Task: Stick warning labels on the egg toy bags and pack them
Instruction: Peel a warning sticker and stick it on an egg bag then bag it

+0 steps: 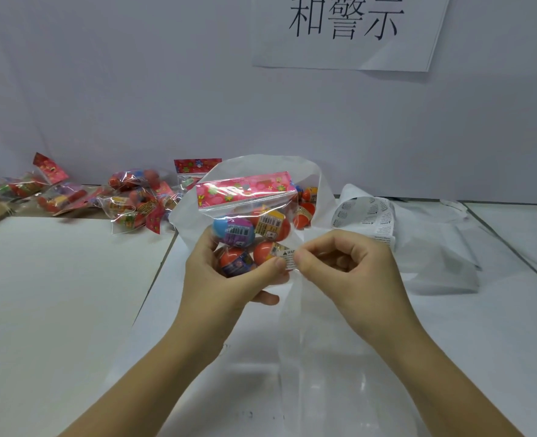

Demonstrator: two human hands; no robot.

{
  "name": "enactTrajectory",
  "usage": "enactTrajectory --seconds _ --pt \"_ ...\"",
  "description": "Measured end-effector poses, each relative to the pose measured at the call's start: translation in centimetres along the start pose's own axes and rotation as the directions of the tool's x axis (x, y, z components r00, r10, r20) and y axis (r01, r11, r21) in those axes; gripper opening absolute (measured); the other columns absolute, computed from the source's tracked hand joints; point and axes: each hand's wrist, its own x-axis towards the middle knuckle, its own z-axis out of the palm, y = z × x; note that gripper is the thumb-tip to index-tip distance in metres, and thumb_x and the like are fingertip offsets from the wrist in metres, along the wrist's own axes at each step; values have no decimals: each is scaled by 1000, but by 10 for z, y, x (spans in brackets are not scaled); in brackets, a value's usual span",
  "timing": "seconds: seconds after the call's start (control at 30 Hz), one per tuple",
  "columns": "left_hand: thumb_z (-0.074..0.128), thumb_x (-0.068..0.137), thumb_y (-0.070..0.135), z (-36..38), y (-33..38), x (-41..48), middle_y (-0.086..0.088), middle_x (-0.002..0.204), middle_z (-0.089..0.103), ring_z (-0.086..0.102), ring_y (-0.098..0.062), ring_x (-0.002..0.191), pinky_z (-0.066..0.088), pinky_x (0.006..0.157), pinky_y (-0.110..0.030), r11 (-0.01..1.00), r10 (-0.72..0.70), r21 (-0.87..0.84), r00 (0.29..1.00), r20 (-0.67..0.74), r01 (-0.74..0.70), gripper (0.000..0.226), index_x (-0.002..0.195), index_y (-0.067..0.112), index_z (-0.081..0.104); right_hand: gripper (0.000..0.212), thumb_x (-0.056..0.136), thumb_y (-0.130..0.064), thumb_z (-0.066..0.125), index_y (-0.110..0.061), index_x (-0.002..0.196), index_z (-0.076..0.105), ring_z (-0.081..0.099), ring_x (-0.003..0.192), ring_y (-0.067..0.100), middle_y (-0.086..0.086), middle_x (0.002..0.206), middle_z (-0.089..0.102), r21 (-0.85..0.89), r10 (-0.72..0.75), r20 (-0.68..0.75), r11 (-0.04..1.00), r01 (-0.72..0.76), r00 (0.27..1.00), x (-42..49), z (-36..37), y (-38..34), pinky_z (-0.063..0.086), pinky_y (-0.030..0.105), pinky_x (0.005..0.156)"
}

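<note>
Presently, the left hand (229,279) has its grip clamped on the egg toy bag (245,212), held above the counter (55,294). The right hand (349,269) pinches the warning label (287,255) at the bag's lower corner. Recommend smoothing outward from the thumb, avoiding creases.

At frame centre we see a clear bag (245,212) with a pink flowered top (245,190), red eggs (262,252) and one blue-and-purple egg (233,230) inside.

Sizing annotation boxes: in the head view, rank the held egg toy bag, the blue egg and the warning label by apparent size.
1. egg toy bag
2. blue egg
3. warning label, partly hidden
</note>
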Motion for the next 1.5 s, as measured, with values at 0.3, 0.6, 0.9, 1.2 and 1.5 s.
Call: enactTrajectory --seconds 0.3,0.6,0.9,1.2,1.5 --pt "81 37 40 -1 0 0 14 86 73 74 -14 78 55 49 -22 999 6 -53 999 -46 -9 74 106 36 55 21 77 -28 74 -33 96 67 70 75 9 -9 83 72 156 23 -77 988 -10 997 -2 3 0 56 18 62" --pt "82 38 35 -2 1 0 1 86 75 74 -23 75 54 46 -23 985 -56 -163 998 -22 52 77 110 26 58 51 64 -36 87 -20 106 63 71 68 22 8 85 72 293 104 118 947 -135 988 4 -1 -5 57 29 56" --pt "80 39 41 -2 2 -1 9 79 72 73 -23 73 50 41 -22 990 -57 -128 998 -23 53 73 108 31 56 52 52 -44 75 -22 98 66 71 61 22 2 73 73 321 125 155 932 -170 980 3 -1 -5 55 25 52" --pt "95 38 28 -3 5 -1 -5 88 75 73 -25 71 48 40 -22 986 -78 -149 997 15 79 81 110 25 58 38 72 -34 75 -19 106 66 70 61 26 8 74 72 441 150 218 866 -235 964 5 -6 -5 55 28 50" --pt "80 38 40 -1 6 -4 0 86 73 74 -25 74 51 42 -22 997 -31 -77 999 7 31 73 107 29 57 26 67 -42 67 -27 88 70 69 67 12 -7 77 73 268 66 190 956 -116 980 5 -6 -1 57 28 52"
